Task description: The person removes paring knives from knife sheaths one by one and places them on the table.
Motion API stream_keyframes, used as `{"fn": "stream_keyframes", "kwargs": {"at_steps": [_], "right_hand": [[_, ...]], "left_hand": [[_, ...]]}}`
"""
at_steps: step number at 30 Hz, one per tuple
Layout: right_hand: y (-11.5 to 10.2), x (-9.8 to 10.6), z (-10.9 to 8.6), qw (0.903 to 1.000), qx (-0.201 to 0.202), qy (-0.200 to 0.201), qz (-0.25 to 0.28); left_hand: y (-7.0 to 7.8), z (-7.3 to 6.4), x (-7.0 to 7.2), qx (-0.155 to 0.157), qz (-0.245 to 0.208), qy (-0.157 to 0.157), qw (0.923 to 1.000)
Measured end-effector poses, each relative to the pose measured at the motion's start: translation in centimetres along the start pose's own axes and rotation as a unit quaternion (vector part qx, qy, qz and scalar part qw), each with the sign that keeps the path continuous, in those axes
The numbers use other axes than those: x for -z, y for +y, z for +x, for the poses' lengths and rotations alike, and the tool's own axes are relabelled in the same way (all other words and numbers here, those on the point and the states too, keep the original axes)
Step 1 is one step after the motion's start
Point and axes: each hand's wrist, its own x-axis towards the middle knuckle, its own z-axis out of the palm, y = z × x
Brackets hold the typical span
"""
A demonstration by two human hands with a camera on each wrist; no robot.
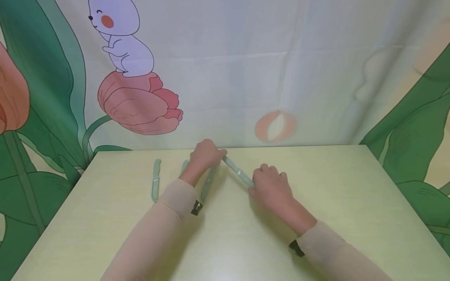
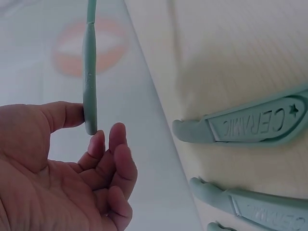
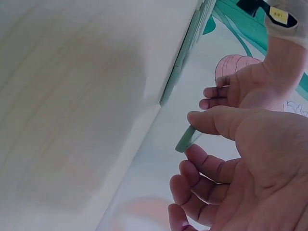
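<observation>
A pale green knife in a matching sheath (image 1: 240, 171) is held slantwise over the far part of the table between both hands. My left hand (image 1: 206, 153) pinches its far end between thumb and fingertips; in the left wrist view that end (image 2: 90, 82) is rounded. My right hand (image 1: 272, 185) pinches the near end (image 3: 185, 140) between thumb and index finger, the other fingers loosely bent. Below and beside the left hand lie similar green knives: one (image 1: 209, 183) under the wrist, one (image 1: 184, 165) partly hidden by the forearm, one (image 1: 156, 180) further left.
The knives on the pale wooden table (image 1: 242, 242) lie roughly side by side, and raised "CERAMIC" lettering shows on one sheath (image 2: 260, 122). Behind the table's back edge hangs a printed curtain (image 1: 225, 78) with a rabbit, flowers and leaves.
</observation>
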Motion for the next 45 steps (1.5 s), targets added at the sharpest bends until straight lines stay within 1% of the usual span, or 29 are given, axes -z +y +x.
{"fn": "stream_keyframes", "kwargs": {"at_steps": [5, 8, 13, 19, 23, 27, 30, 32, 37, 40, 45], "right_hand": [[0.7, 0.3, -0.2, 0.9997, 0.006, 0.022, 0.007], [1.2, 0.4, -0.3, 0.9994, 0.008, 0.031, 0.015], [2.0, 0.7, -0.4, 0.9986, 0.019, 0.045, 0.018], [2.8, 0.9, -0.6, 0.9962, 0.039, 0.078, 0.012], [3.3, 1.0, -0.9, 0.9941, 0.053, 0.095, 0.007], [3.6, 1.1, -1.3, 0.9917, 0.067, 0.110, 0.004], [3.9, 1.1, -1.4, 0.9891, 0.079, 0.124, 0.002], [4.0, 1.1, -1.6, 0.9875, 0.086, 0.132, 0.003], [4.1, 1.0, -1.9, 0.9845, 0.096, 0.147, 0.009], [4.0, 1.1, -2.0, 0.9836, 0.100, 0.150, 0.010], [4.0, 1.0, -2.2, 0.9833, 0.103, 0.149, 0.017]], "left_hand": [[-0.1, -0.7, 0.6, -0.021, 0.013, 0.001, 0.9997], [-0.3, -1.2, 0.9, -0.036, 0.007, -0.005, 0.9993], [-1.0, -2.3, 1.1, -0.048, -0.023, -0.017, 0.9984], [-1.7, -3.7, 1.4, -0.055, -0.056, -0.027, 0.9966], [-2.3, -4.4, 1.5, -0.066, -0.079, -0.039, 0.9939], [-3.0, -4.9, 1.3, -0.067, -0.111, -0.050, 0.9903], [-3.4, -5.4, 1.3, -0.067, -0.146, -0.061, 0.9851], [-3.7, -5.7, 1.2, -0.071, -0.177, -0.068, 0.9794], [-4.3, -6.1, 0.8, -0.076, -0.262, -0.085, 0.9584], [-4.7, -6.4, 0.5, -0.072, -0.293, -0.090, 0.9491], [-5.4, -6.8, 0.1, -0.064, -0.324, -0.104, 0.9380]]}}
